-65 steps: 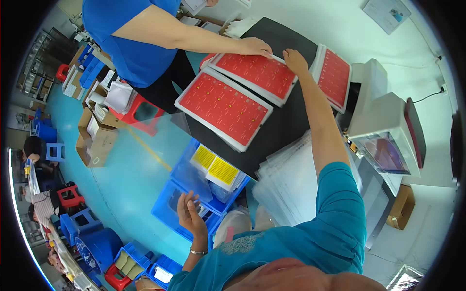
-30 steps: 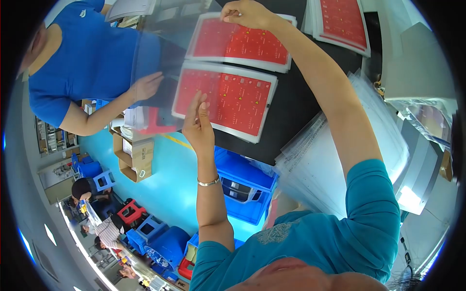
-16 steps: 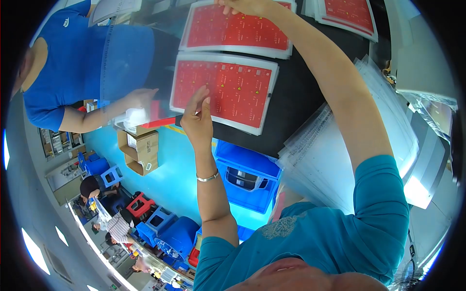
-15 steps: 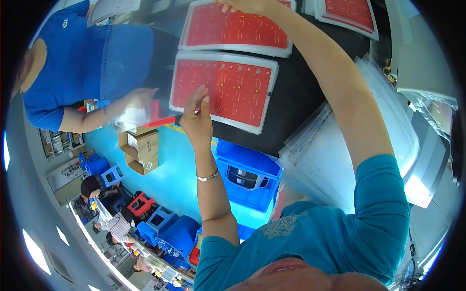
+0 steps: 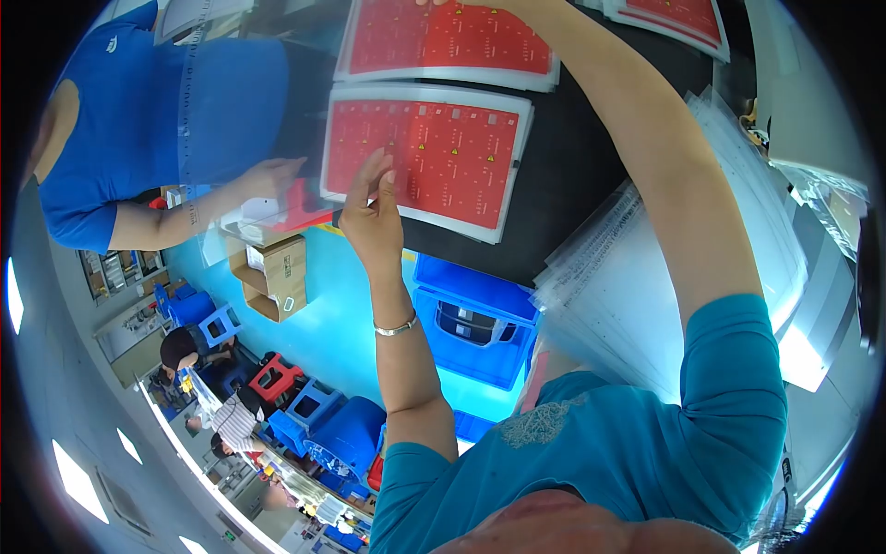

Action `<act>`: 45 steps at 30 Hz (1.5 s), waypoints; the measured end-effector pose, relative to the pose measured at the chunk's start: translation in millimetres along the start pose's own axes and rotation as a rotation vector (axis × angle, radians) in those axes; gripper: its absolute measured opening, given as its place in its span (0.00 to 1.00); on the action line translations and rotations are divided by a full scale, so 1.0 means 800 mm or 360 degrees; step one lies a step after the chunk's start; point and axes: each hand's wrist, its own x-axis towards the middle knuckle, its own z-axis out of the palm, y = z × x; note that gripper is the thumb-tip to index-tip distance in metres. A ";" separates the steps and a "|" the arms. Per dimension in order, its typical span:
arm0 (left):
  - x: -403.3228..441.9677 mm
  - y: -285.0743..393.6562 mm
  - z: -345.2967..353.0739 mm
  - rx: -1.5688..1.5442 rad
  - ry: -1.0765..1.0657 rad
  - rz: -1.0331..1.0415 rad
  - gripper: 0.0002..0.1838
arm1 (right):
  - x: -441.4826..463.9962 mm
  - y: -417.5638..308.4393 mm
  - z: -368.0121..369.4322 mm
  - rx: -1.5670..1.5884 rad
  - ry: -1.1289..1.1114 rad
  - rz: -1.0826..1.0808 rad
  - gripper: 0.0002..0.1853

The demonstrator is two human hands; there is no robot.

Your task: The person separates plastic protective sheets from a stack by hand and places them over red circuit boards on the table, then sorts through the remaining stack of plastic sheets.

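A clear plastic sheet (image 5: 231, 111) with a printed strip along its left edge stretches across the upper left. My left hand (image 5: 371, 217), wearing a bracelet, has fingers and thumb closed on its lower right corner. At the top edge of the view is my right hand (image 5: 461, 3), mostly cut off, its fingertips closed at the sheet's upper right. Under the sheet's right part lie a stack of red printed panels with white borders (image 5: 461, 175) and a second red stack (image 5: 489, 42) beyond it.
A co-worker in a blue shirt (image 5: 138, 120) stands opposite, one hand (image 5: 272, 180) near the sheet. Many clear sheets (image 5: 637, 286) are piled at right on the black table (image 5: 577, 148). Below are a blue crate (image 5: 480, 355) and a cardboard box (image 5: 277, 272). More red panels (image 5: 678, 14) lie top right.
The clear sheet has shifted slightly left, with both my hands still at its right side. My right hand now shows less at the top edge. The stacks appear slightly higher in view.
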 end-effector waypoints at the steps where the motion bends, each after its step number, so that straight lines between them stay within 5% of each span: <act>1: 0.001 0.000 0.000 -0.0003 0.0002 0.0015 0.14 | -0.001 -0.001 0.000 0.0000 0.0005 -0.0014 0.07; 9: -0.089 0.019 -0.037 -0.0304 0.0218 -0.0109 0.15 | 0.019 -0.109 -0.005 -0.0010 -0.0328 -0.0089 0.11; 13: -0.237 -0.016 -0.069 -0.0587 0.0372 -0.0488 0.16 | 0.005 -0.197 -0.028 -0.0309 -0.0427 -0.0533 0.13; 16: -0.371 -0.044 -0.093 -0.0802 0.0408 -0.0900 0.15 | -0.047 -0.254 -0.048 -0.0509 -0.0486 -0.0259 0.19; 19: -0.482 -0.053 -0.098 -0.1235 0.0541 -0.1483 0.19 | -0.073 -0.290 -0.067 -0.0861 -0.0051 -0.0576 0.14; 21: -0.521 -0.075 -0.084 -0.1507 0.0591 -0.1767 0.22 | -0.085 -0.365 -0.089 -0.0765 0.0091 -0.0357 0.12; 22: -0.533 -0.086 -0.077 -0.1630 0.0580 -0.1869 0.22 | -0.111 -0.439 -0.089 0.0165 0.0188 -0.0495 0.13; 23: -0.547 -0.098 -0.067 -0.1756 0.0569 -0.1978 0.23 | -0.135 -0.490 -0.095 0.0197 0.0309 -0.0745 0.13; 25: -0.553 -0.156 -0.047 -0.1179 -0.0186 -0.1432 0.23 | -0.187 -0.594 -0.102 0.0211 0.0441 -0.1234 0.12; 27: -0.552 -0.159 -0.038 -0.1354 -0.0354 -0.1440 0.22 | -0.238 -0.677 -0.094 0.0177 0.0434 -0.1669 0.12; 29: -0.525 -0.135 -0.038 -0.2315 0.0046 -0.1966 0.21 | -0.279 -0.720 -0.078 0.0064 0.0278 -0.1962 0.13; 33: -0.521 -0.149 -0.022 -0.2387 -0.0055 -0.2009 0.19 | -0.327 -0.764 -0.043 -0.0086 0.0056 -0.2176 0.16; 37: -0.520 -0.124 -0.031 -0.2243 -0.0318 -0.1376 0.16 | -0.355 -0.782 -0.024 -0.0125 -0.0011 -0.2215 0.18; 40: -0.506 -0.138 -0.013 -0.2391 0.0058 -0.2147 0.14 | -0.379 -0.795 -0.019 -0.0094 -0.0043 -0.2283 0.20; 45: -0.522 -0.103 -0.013 -0.2361 0.0030 -0.1736 0.15 | -0.413 -0.809 -0.034 -0.0058 -0.0096 -0.2336 0.23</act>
